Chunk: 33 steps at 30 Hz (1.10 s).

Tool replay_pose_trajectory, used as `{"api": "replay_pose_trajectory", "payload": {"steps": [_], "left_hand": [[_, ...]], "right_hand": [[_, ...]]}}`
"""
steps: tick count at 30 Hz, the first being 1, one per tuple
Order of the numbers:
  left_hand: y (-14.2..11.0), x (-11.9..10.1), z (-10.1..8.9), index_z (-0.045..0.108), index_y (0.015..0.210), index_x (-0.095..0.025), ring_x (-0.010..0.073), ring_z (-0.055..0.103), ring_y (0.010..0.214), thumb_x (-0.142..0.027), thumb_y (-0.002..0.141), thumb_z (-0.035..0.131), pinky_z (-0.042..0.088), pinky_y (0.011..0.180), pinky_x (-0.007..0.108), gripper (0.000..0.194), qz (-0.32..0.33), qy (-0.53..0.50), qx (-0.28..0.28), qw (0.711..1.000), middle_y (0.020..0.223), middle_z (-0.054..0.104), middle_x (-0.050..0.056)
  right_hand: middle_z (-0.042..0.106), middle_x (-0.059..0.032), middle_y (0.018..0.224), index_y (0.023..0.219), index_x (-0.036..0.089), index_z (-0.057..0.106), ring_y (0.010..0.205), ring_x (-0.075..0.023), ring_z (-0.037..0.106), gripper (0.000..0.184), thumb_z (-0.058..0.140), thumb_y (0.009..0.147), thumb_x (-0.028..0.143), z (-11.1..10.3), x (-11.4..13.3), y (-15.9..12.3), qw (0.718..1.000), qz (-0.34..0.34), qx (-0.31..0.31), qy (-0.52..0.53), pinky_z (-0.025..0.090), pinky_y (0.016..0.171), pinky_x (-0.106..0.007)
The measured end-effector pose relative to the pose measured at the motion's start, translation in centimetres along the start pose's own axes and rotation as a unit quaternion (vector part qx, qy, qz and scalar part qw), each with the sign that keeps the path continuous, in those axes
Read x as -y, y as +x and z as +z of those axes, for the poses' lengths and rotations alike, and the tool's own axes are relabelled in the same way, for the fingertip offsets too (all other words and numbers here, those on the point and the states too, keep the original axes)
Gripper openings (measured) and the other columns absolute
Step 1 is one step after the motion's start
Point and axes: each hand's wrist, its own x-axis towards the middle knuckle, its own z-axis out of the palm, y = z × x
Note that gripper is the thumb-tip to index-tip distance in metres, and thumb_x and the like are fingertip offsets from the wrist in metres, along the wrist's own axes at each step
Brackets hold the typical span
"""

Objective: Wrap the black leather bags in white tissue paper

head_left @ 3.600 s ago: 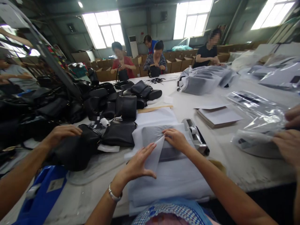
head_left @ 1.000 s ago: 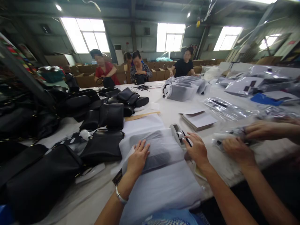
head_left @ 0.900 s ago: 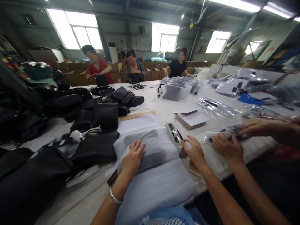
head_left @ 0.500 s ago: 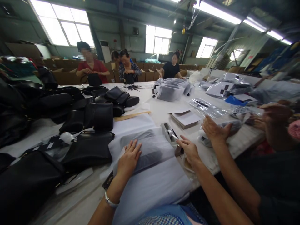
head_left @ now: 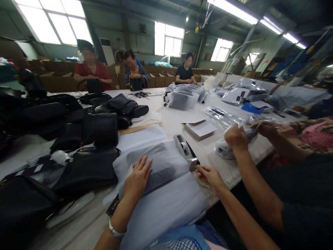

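My left hand (head_left: 139,173) lies flat, fingers spread, on a dark bag wrapped in thin white tissue paper (head_left: 158,165). A dark tag with gold letters (head_left: 112,205) sticks out from the wrapping beside my left wrist. My right hand (head_left: 209,176) has thumb and finger pinched at the near end of a grey tape dispenser (head_left: 184,147), on what seems to be a strip of clear tape, hard to make out. More white tissue sheets (head_left: 166,211) lie beneath the wrapped bag.
Black handbags (head_left: 100,128) are heaped on the left. Behind the dispenser sits a stack of white cards (head_left: 200,129), with wrapped bags (head_left: 183,96) farther back. To the right, a co-worker's hands (head_left: 238,137) handle clear plastic close to my right arm. Other people stand across the table.
My right hand has drawn down along the dispenser to its near end, its fingers now pinched. My left hand stays on the wrapped bag. The co-worker's hand has closed on the plastic.
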Motion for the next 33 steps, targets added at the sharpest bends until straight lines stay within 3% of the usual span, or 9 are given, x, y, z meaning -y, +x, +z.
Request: {"api": "replay_pose_trajectory", "payload": {"steps": [3, 8, 10, 13, 17, 20, 24, 29, 33], "left_hand": [[0.0, 0.1, 0.0, 0.052, 0.137, -0.026, 0.0286, 0.04, 0.139, -0.032, 0.099, 0.042, 0.043, 0.109, 0.051, 0.04, 0.004, 0.001, 0.002, 1.0, 0.15, 0.045, 0.007], [0.1, 0.2, -0.1, 0.051, 0.138, -0.026, 0.029, 0.04, 0.139, -0.033, 0.099, 0.042, 0.043, 0.109, 0.052, 0.04, 0.006, 0.003, 0.012, 1.0, 0.151, 0.044, 0.006], [0.1, 0.2, -0.1, 0.051, 0.138, -0.026, 0.0291, 0.04, 0.139, -0.033, 0.099, 0.042, 0.043, 0.109, 0.052, 0.04, 0.005, 0.001, 0.012, 1.0, 0.151, 0.044, 0.006], [0.1, 0.1, -0.2, 0.051, 0.138, -0.025, 0.0289, 0.04, 0.139, -0.032, 0.099, 0.043, 0.042, 0.109, 0.052, 0.041, 0.002, 0.0, 0.011, 1.0, 0.15, 0.045, 0.006], [0.1, 0.0, -0.3, 0.052, 0.138, -0.025, 0.0293, 0.041, 0.139, -0.032, 0.098, 0.045, 0.043, 0.109, 0.052, 0.041, -0.001, -0.001, 0.01, 1.0, 0.15, 0.045, 0.006], [0.1, -0.1, -0.4, 0.053, 0.137, -0.025, 0.0293, 0.043, 0.138, -0.03, 0.098, 0.046, 0.044, 0.108, 0.052, 0.04, 0.001, 0.006, 0.007, 1.0, 0.149, 0.046, 0.006], [0.2, -0.1, -0.5, 0.052, 0.137, -0.026, 0.0285, 0.042, 0.138, -0.03, 0.098, 0.046, 0.044, 0.108, 0.051, 0.04, 0.0, 0.019, 0.014, 1.0, 0.15, 0.044, 0.005], [0.2, -0.3, -0.5, 0.052, 0.137, -0.028, 0.0274, 0.043, 0.138, -0.028, 0.098, 0.047, 0.045, 0.108, 0.05, 0.04, -0.005, 0.03, 0.015, 0.999, 0.15, 0.045, 0.004], [0.3, -0.4, -0.4, 0.052, 0.137, -0.027, 0.028, 0.044, 0.137, -0.028, 0.097, 0.049, 0.047, 0.107, 0.05, 0.04, -0.007, 0.036, 0.012, 0.999, 0.15, 0.045, 0.004]], "right_hand": [[0.072, -0.0035, 0.065, 0.078, 0.021, 0.076, 0.057, -0.0193, 0.065, 0.027, 0.067, 0.077, 0.046, -1.0, 0.1, 1.0, 0.977, -0.114, -0.025, -0.177, 0.052, 0.054, -0.028], [0.076, -0.0035, 0.088, 0.09, 0.027, 0.077, 0.075, -0.0226, 0.07, 0.023, 0.054, 0.085, 0.025, -3.5, 1.5, 0.7, 0.842, -0.333, -0.04, -0.422, 0.054, 0.068, -0.031], [0.076, -0.004, 0.098, 0.101, 0.027, 0.075, 0.083, -0.0221, 0.07, 0.029, 0.052, 0.086, 0.018, -4.1, 2.8, 0.4, 0.792, -0.388, -0.011, -0.471, 0.054, 0.073, -0.031], [0.074, -0.0036, 0.104, 0.109, 0.028, 0.073, 0.092, -0.0202, 0.069, 0.036, 0.049, 0.087, 0.012, -3.5, 5.3, 0.5, 0.743, -0.448, 0.058, -0.494, 0.052, 0.082, -0.03], [0.074, -0.002, 0.102, 0.108, 0.028, 0.072, 0.09, -0.0172, 0.067, 0.029, 0.047, 0.095, 0.018, 0.1, 8.1, 2.0, 0.679, -0.499, 0.164, -0.513, 0.049, 0.079, -0.027], [0.073, -0.0028, 0.092, 0.101, 0.026, 0.072, 0.083, -0.0157, 0.066, 0.024, 0.05, 0.098, 0.034, 4.1, 9.5, 3.6, 0.632, -0.53, 0.218, -0.521, 0.046, 0.074, -0.025], [0.07, -0.002, 0.078, 0.082, 0.024, 0.072, 0.071, -0.0135, 0.063, 0.032, 0.052, 0.096, 0.044, 9.7, 11.0, 6.2, 0.581, -0.557, 0.278, -0.525, 0.04, 0.064, -0.024], [0.072, -0.0026, 0.076, 0.074, 0.022, 0.072, 0.067, -0.0154, 0.064, 0.032, 0.06, 0.09, 0.047, 14.9, 13.0, 8.7, 0.517, -0.531, 0.354, -0.57, 0.032, 0.055, -0.025], [0.073, -0.0034, 0.072, 0.076, 0.024, 0.075, 0.067, -0.0181, 0.065, 0.031, 0.065, 0.084, 0.052, 16.6, 14.0, 9.6, 0.491, -0.484, 0.385, -0.614, 0.029, 0.052, -0.024]]}}
